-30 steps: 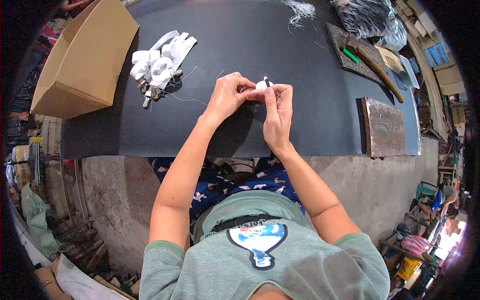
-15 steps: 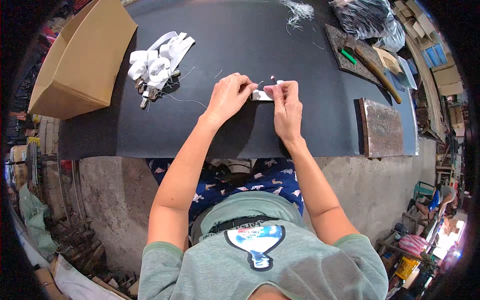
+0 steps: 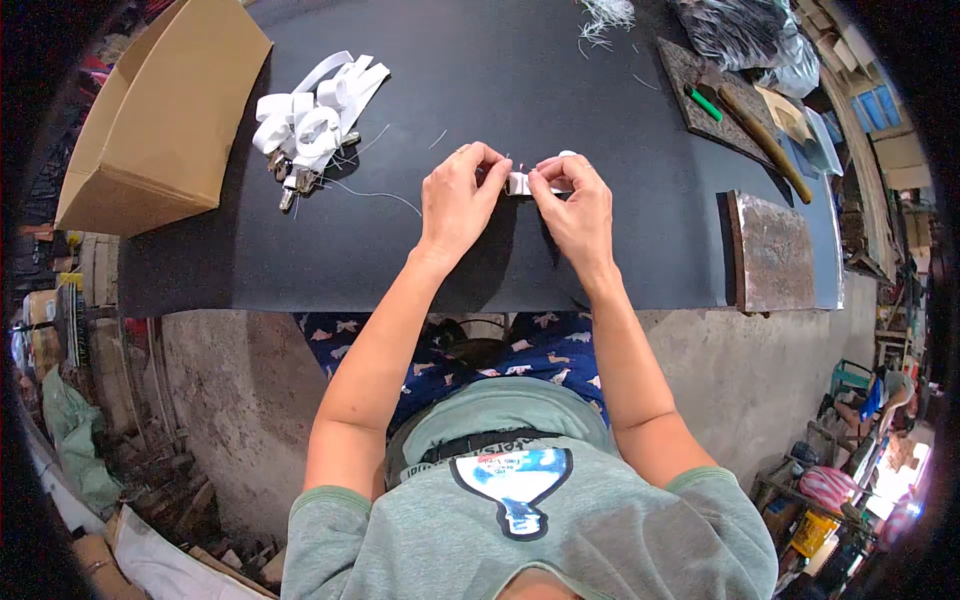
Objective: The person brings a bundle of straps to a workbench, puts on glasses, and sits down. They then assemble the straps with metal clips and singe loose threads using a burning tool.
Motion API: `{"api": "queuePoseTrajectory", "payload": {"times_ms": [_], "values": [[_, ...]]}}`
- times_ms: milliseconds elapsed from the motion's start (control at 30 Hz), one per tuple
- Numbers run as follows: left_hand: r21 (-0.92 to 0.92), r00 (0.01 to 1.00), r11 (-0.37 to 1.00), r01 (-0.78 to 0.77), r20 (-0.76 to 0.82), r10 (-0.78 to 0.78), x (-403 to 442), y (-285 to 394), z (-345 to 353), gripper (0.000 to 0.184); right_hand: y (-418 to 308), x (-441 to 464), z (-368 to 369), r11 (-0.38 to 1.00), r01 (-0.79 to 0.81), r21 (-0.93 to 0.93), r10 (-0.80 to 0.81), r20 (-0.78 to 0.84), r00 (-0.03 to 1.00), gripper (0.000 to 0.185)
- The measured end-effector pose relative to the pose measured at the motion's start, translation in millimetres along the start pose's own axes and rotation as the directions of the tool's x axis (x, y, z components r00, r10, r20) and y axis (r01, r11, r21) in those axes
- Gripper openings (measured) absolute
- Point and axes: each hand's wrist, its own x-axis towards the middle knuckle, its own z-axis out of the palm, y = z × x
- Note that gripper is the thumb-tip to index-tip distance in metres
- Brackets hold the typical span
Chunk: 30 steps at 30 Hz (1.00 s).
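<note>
Over the dark table, my left hand (image 3: 463, 198) and my right hand (image 3: 578, 205) meet at a short piece of white strap (image 3: 519, 185). The thumb and forefinger of my left hand are pinched at the strap's left end; what lies between them is too small to make out. My right hand grips the strap from the right, fingers bent over it, and part of it is hidden. To the left of my hands lies a pile of white straps (image 3: 322, 130) with metal clips (image 3: 290, 182) and loose threads (image 3: 375, 195).
A cardboard box (image 3: 165, 120) stands on the table's left. At the right are a hammer (image 3: 765, 140), a green-handled tool (image 3: 704, 103) on a dark slab (image 3: 675, 75), and a rusty metal block (image 3: 775, 250). Thread scraps (image 3: 607, 18) and a plastic bag (image 3: 745, 40) lie at the back.
My right hand has turned and its fingers have come down onto the strap. The small dark-tipped thing that stuck up from its fingers no longer shows. My left hand has shifted slightly.
</note>
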Motion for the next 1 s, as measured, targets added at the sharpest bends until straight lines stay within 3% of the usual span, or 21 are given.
{"api": "queuePoseTrajectory", "payload": {"times_ms": [300, 800, 1000], "values": [[-0.063, 0.994, 0.996, -0.063, -0.089, 0.058, -9, 5, 2, 0.019, -1, 7, -6, 0.995, -0.003, -0.098, 0.013, 0.106, 0.994, 0.014], [-0.041, 0.997, 0.998, -0.048, -0.064, 0.045, -8, 1, 2, 0.019, -2, 7, -6, 0.992, 0.016, -0.127, -0.001, 0.114, 0.994, 0.015], [-0.279, 0.985, 0.952, 0.128, -0.078, -0.155, -7, -1, -2, 0.016, 0, 4, -14, 0.991, -0.13, 0.037, 0.124, 0.133, 0.983, 0.013]]}}
